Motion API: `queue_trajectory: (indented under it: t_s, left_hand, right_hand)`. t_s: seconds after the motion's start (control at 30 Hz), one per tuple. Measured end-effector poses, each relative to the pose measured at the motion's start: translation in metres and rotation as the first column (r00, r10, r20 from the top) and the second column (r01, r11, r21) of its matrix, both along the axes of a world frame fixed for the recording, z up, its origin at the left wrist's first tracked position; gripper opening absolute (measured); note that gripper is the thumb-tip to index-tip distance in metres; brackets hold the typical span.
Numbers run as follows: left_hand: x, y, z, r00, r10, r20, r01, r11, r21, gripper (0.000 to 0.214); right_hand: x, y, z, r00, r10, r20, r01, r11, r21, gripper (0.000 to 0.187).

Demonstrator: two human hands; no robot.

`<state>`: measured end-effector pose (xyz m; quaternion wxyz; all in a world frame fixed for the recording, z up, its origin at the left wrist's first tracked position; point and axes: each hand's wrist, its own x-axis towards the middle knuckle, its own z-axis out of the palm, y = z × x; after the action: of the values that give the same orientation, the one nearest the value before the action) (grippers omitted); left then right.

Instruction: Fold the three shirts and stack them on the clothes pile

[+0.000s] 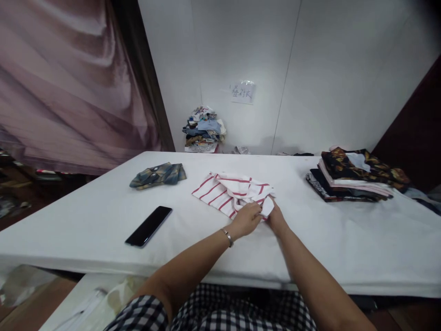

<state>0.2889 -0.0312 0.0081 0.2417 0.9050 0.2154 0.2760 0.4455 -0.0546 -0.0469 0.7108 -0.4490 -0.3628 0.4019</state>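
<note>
A white shirt with red stripes point(220, 193) lies bunched on the white table, its left part spread flat and its right part crumpled. My left hand point(246, 218), with a bracelet on the wrist, has its fingers closed on the shirt's near right edge. Right beside it, my right hand point(276, 217) grips the same shirt at its right end, where a white flap shows between the hands. Some fingertips of both hands are hidden by cloth.
Left of the shirt are a folded plaid garment point(158, 175) and a black phone point(149, 226). A stack of folded clothes point(351, 177) stands at the table's right. Behind the table point(206, 250), a clothes pile point(204, 131) sits against the wall, below a handwritten sign point(243, 92).
</note>
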Motion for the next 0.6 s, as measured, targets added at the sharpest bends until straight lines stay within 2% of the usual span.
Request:
queue_trajectory:
  t_s: [0.07,0.13,0.2,0.27,0.37,0.43,0.5,0.6]
  left_hand:
    - [-0.004,-0.003,-0.004,0.996,-0.002,0.089,0.006,0.999,-0.052,0.013]
    - [-0.012,-0.001,-0.007,0.984,0.087,0.158,-0.068,0.99,-0.121,0.024]
    - [-0.023,0.006,-0.008,0.959,0.244,0.144,-0.217,0.959,-0.181,0.03]
    - [-0.036,0.017,-0.009,0.91,0.414,0.003,-0.407,0.896,-0.176,0.033]
    - [-0.057,0.037,-0.01,0.804,0.567,-0.181,-0.59,0.8,-0.11,0.04]
    - [-0.069,0.049,-0.01,0.755,0.615,-0.226,-0.644,0.761,-0.08,0.046]
    - [-0.076,0.058,-0.012,0.69,0.653,-0.312,-0.69,0.724,-0.013,0.051]
    - [-0.075,0.062,-0.014,0.613,0.661,-0.433,-0.703,0.706,0.081,0.058]
  right_hand:
    - [0.001,-0.001,0.0,0.996,0.032,-0.088,-0.036,0.998,-0.044,0.039]
    - [0.002,-0.001,-0.001,0.984,0.064,-0.168,-0.077,0.994,-0.073,0.032]
    - [0.003,0.0,0.0,0.974,0.057,-0.221,-0.073,0.995,-0.066,0.031]
    - [0.006,0.002,0.001,0.968,0.016,-0.251,-0.031,0.998,-0.055,0.031]
    - [0.022,0.004,0.003,0.952,-0.1,-0.289,0.101,0.995,-0.012,0.026]
    - [0.039,0.004,0.004,0.916,-0.215,-0.338,0.244,0.969,0.047,0.022]
    - [0.058,0.003,0.003,0.852,-0.318,-0.415,0.385,0.918,0.089,0.021]
    - [0.079,-0.001,0.002,0.757,-0.386,-0.527,0.496,0.865,0.08,0.018]
